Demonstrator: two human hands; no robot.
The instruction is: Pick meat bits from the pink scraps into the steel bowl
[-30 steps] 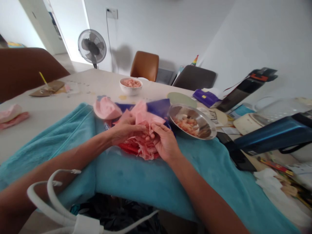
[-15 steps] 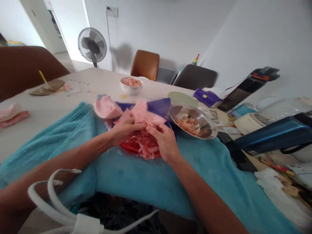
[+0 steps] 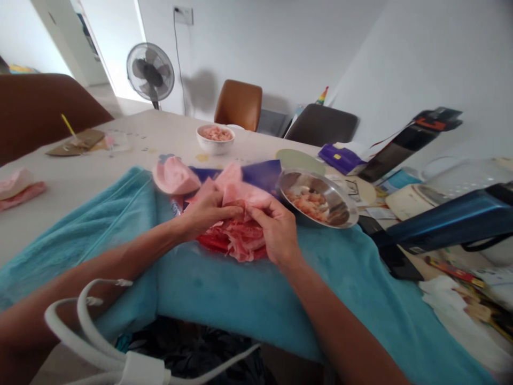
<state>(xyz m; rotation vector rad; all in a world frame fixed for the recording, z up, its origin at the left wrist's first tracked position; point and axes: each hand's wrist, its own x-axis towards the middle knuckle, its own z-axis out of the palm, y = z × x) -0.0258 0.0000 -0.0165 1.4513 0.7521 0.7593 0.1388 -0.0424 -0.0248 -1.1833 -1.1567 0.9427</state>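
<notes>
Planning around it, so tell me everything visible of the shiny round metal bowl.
The shiny, round, silver metal bowl has a thin rim and smooth, reflective inner walls. Loose pinkish-orange pieces lie in it, leaving part of the wall bare. It is beyond and right of the right hand; any contact is unclear. Its near side shows over the turquoise plush cloth. Whether it sits level is unclear.

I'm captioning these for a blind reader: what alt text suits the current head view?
A person's left hand and right hand are close together on crumpled pink layers above a turquoise cloth. Just right sits a metal bowl of pinkish pieces; a white bowl of similar pieces stands farther back, with a fan beyond.
</notes>
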